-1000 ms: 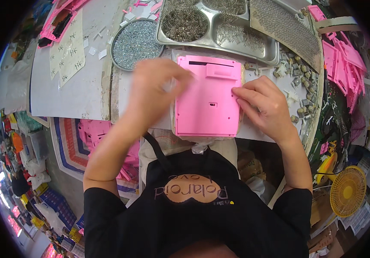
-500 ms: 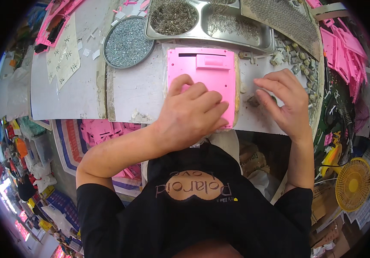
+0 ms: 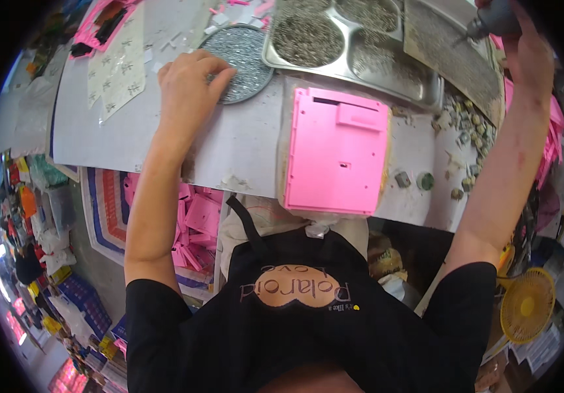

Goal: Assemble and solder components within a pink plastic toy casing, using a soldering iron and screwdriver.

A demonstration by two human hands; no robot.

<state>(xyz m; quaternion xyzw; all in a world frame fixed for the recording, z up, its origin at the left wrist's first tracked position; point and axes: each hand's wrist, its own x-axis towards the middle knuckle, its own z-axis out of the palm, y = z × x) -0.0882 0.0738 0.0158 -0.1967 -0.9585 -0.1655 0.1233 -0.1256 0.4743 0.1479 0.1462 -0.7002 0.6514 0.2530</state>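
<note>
My left grip (image 3: 193, 75) has its fingers curled at the left of a round dish (image 3: 250, 100) of small metal screws (image 3: 246, 56); whether it pinches any, I can't tell. Far right, my right grip (image 3: 527, 49) is wrapped around a dark power screwdriver (image 3: 497, 18). The pink plastic panel (image 3: 324, 144) lies between them, at the counter's (image 3: 242, 150) near edge.

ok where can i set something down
Bare tabletop: between left forearm, round dish and pink panel; also left of that forearm, nearer than the paper sheet. Crowded: far right, small parts; beyond the panel, divided tray.
</note>
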